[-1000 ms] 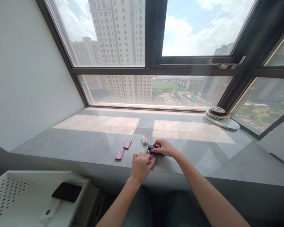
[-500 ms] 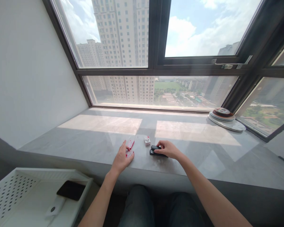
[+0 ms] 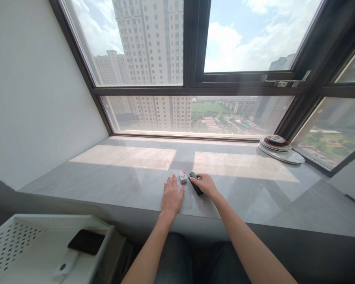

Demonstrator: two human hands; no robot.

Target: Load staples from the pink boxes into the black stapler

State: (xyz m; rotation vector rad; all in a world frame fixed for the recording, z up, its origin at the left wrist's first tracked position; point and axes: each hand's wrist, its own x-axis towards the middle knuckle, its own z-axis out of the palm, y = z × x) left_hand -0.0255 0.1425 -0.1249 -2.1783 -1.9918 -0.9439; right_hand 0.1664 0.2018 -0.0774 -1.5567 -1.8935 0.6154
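Observation:
My right hand [image 3: 207,185] grips a black stapler [image 3: 197,189] by its side, thumb on top and the other fingers at its far edge. The stapler rests slantwise on the stone sill, one end toward the window. Just left of it stands a small white box [image 3: 182,177] with red and dark print, probably staples. My left hand [image 3: 171,199] lies flat, palm down, with fingers stretched toward the window, beside that box. Something clear, like thin plastic, peeks out near its fingertips. The red and white pack is out of sight, perhaps beneath this hand.
A stack of plates [image 3: 276,146] stands in the far right corner of the grey sill [image 3: 121,179], by the window frame. Below at left, a white perforated basket [image 3: 105,236] holds a black phone [image 3: 86,241] and a white device [image 3: 65,265]. A wall borders the left side.
My left hand has moved right from the red and white pack, which no longer shows, to beside the small box. My right hand has turned the stapler from crosswise to slanting toward the window.

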